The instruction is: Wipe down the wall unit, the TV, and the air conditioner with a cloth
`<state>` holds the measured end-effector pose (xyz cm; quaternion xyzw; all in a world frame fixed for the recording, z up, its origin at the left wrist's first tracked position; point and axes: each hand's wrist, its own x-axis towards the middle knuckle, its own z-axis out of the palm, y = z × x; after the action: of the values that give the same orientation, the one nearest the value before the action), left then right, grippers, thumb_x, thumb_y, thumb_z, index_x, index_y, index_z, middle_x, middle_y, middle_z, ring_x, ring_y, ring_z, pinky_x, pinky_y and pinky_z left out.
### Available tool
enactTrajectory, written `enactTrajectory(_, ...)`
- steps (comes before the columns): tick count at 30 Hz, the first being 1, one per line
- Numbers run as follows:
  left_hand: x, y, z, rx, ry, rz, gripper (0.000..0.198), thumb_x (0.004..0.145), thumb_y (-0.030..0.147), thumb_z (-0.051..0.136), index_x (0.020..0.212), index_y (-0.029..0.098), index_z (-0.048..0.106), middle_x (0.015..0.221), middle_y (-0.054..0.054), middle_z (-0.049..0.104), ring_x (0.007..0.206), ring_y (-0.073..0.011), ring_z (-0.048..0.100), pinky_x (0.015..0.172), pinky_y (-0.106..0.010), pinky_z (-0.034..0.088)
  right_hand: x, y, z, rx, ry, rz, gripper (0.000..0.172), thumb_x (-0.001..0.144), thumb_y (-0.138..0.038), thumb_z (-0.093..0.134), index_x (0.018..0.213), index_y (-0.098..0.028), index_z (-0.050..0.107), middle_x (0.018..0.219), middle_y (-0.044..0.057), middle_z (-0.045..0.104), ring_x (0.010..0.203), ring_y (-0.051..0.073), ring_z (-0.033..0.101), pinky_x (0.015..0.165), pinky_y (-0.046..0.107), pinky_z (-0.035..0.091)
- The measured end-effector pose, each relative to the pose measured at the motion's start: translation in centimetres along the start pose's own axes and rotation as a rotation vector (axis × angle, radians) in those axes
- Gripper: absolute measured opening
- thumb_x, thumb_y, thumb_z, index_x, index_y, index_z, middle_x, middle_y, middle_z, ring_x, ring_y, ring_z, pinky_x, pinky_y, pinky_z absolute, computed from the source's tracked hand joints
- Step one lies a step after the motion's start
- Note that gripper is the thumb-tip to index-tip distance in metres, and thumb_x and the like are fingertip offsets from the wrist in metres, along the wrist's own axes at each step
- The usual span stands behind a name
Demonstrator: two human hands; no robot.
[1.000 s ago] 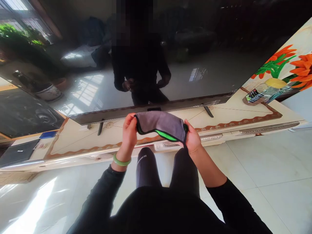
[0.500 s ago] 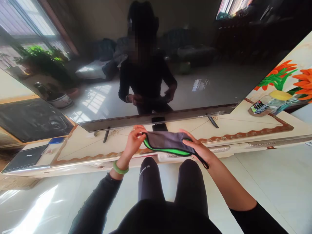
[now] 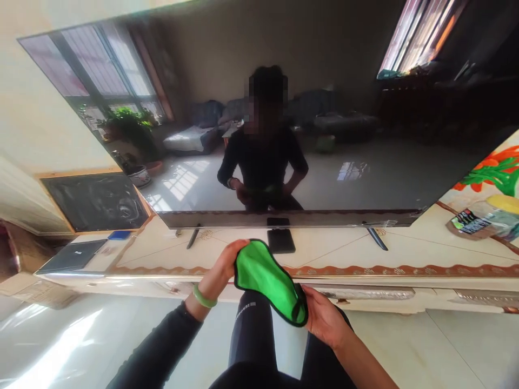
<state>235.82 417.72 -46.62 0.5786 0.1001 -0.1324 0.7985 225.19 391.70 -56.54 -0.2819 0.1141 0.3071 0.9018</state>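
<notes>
Left hand [image 3: 227, 265] and right hand [image 3: 324, 319] fingers pinch green cloth [image 3: 267, 281] ends, clear of cabinet edge [image 3: 365, 270].

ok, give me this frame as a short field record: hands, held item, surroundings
left: left hand grips the upper end of the green cloth; green bangle on wrist
right: right hand holds the cloth's lower end
cloth: black-edged, spanning both hands, green face towards camera
ahead: TV on a pale stand, screen dark, reflecting the person
on stand: small black device below the TV; bottle at right
far left: grey laptop
</notes>
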Motion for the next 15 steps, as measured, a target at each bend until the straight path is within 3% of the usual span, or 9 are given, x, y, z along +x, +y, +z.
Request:
enactTrajectory(2,-0.4,-1.1,-0.8,-0.012,0.038,-0.009,0.043,0.061,0.045,0.094,0.074,0.016,0.066,0.069,0.0,0.066,0.063,-0.0133,0.059,0.064,-0.027,0.048,-0.4,0.3,-0.1,0.024,0.026,0.018,0.04,0.085,-0.042,0.088,0.116,-0.019,0.08,0.121,0.009,0.083,0.116,0.026,0.078,0.112,0.041,0.058)
enactTrajectory(5,-0.5,-2.4,-1.8,-0.024,0.09,-0.014,0.051,0.054,0.051,0.097,0.071,0.017,0.061,0.062,0.003,0.059,0.057,-0.0123,0.054,0.058,-0.027,0.044,-0.8,0.6,-1.0,-0.042,0.113,-0.043,0.04,0.076,-0.038,0.095,0.11,-0.022,0.081,0.122,0.008,0.082,0.124,0.028,0.075,0.115,0.043,0.057)
enactTrajectory(8,-0.6,-2.8,-2.3,-0.035,0.094,0.042,0.058,0.055,0.055,0.097,0.091,0.019,0.068,0.068,0.005,0.059,0.062,-0.0113,0.054,0.059,-0.023,0.042,-0.6,0.5,-1.6,-0.092,0.171,-0.067,0.045,0.068,-0.045,0.098,0.106,-0.026,0.082,0.118,0.007,0.083,0.13,0.033,0.072,0.114,0.048,0.059)
enactTrajectory(11,-1.4,-2.3,-2.1,-0.001,-0.01,0.077,0.06,0.059,0.049,0.097,0.105,0.02,0.073,0.074,0.004,0.06,0.066,-0.0117,0.055,0.061,-0.022,0.039,-0.2,-0.4,-1.2,-0.109,0.153,-0.085,0.059,0.066,-0.06,0.094,0.116,-0.032,0.081,0.13,0.007,0.079,0.138,0.035,0.067,0.117,0.053,0.056)
enactTrajectory(13,-2.1,-1.7,-2.0,0.088,-0.119,0.123,0.05,0.06,0.036,0.097,0.102,0.017,0.077,0.084,-0.001,0.066,0.075,-0.0138,0.059,0.066,-0.023,0.042,-0.2,-1.5,-0.8,-0.15,0.166,-0.139,0.058,0.069,-0.065,0.09,0.118,-0.035,0.08,0.136,0.006,0.077,0.139,0.035,0.066,0.117,0.055,0.056)
enactTrajectory(15,-2.6,-1.2,-2.0,0.322,-0.191,0.279,0.039,0.067,0.021,0.088,0.105,0.018,0.08,0.097,-0.005,0.068,0.089,-0.0171,0.062,0.079,-0.026,0.047,-0.7,-3.0,-0.5,-0.19,0.245,-0.249,0.05,0.067,-0.067,0.089,0.109,-0.038,0.081,0.134,0.004,0.077,0.138,0.035,0.067,0.113,0.054,0.06)
